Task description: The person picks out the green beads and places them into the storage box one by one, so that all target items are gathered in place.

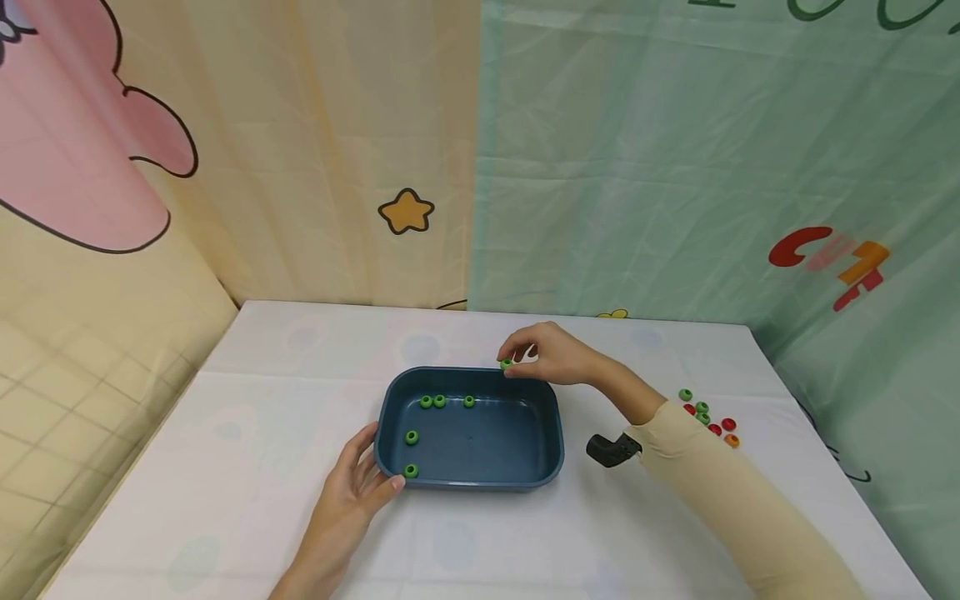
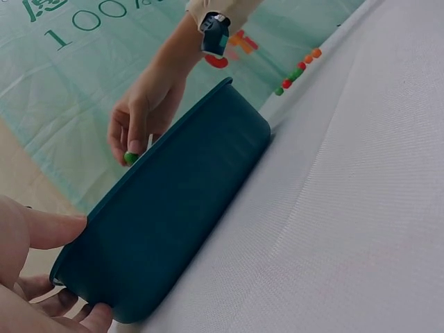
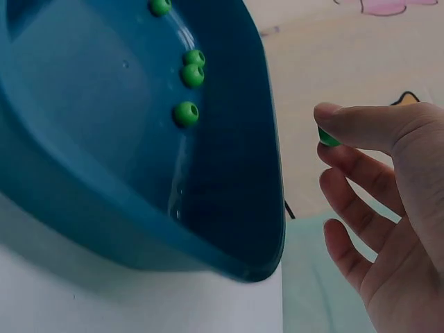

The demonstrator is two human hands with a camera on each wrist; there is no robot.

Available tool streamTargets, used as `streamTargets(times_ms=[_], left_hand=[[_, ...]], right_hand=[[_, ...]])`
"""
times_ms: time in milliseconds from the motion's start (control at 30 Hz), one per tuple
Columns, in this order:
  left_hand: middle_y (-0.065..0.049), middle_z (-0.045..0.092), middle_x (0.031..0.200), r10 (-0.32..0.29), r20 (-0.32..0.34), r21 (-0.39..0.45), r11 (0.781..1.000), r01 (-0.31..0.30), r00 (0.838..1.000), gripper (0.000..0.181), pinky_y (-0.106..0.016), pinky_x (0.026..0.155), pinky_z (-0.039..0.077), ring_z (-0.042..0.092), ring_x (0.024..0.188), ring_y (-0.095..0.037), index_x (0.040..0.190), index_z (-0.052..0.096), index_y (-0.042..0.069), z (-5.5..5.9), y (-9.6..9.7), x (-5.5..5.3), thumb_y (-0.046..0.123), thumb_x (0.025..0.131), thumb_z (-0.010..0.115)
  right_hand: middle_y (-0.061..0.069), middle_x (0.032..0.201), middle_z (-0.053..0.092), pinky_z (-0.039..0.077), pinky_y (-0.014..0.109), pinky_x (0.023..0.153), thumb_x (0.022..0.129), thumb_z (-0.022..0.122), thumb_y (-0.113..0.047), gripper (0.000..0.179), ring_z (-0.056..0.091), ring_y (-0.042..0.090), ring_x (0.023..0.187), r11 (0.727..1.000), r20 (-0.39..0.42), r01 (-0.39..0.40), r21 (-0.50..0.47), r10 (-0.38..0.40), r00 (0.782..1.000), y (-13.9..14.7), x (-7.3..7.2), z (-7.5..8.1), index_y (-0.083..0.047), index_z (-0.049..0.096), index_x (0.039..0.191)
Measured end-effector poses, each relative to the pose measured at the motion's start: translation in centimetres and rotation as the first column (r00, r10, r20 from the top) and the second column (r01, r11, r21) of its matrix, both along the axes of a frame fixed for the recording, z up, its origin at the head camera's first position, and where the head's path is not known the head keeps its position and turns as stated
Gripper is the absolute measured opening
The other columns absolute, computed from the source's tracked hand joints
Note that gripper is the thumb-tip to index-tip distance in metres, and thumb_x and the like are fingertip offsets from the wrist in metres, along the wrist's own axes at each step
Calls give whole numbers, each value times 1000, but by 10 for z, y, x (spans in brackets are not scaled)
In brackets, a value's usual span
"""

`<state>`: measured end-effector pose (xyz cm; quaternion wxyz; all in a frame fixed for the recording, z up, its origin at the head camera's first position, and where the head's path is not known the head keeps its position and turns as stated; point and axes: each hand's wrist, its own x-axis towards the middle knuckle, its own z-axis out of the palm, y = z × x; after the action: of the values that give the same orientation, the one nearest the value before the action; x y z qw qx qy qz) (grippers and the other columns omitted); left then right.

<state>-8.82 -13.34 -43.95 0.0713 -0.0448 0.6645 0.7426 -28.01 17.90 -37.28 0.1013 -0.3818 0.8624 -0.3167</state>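
A dark blue rectangular plastic tray (image 1: 480, 442) sits on the table with several green beads (image 1: 411, 437) on its floor, mostly toward the left. My left hand (image 1: 351, 483) grips the tray's near left corner, thumb on the rim and fingers against the outer wall. Above the tray's far rim, my right hand (image 1: 553, 354) pinches one green bead (image 3: 329, 137) between thumb and index finger. The other fingers of that hand are loosely bent. In the left wrist view the pinched bead (image 2: 131, 158) shows just beyond the rim.
To the right on the white table (image 1: 247, 500) lies a loose group of green, red and orange beads (image 1: 715, 430), partly behind the right sleeve (image 1: 720, 483). A black wrist device (image 1: 613, 450) juts from that sleeve. Printed curtains (image 1: 337, 167) hang behind the table.
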Motion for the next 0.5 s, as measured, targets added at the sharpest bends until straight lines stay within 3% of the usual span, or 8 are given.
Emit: streamTargets(times_ms=[500], left_hand=[[-11, 24, 167, -7, 1, -9, 1000, 7, 1000, 86, -21, 100, 48, 37, 146, -34, 162, 25, 13, -2, -2, -1, -1, 93, 75]], right_hand=[[-3, 104, 74, 56, 53, 91, 95, 77, -12, 17, 66, 14, 95, 989, -18, -144, -30, 143, 990, -50, -8, 1, -4, 78, 110]])
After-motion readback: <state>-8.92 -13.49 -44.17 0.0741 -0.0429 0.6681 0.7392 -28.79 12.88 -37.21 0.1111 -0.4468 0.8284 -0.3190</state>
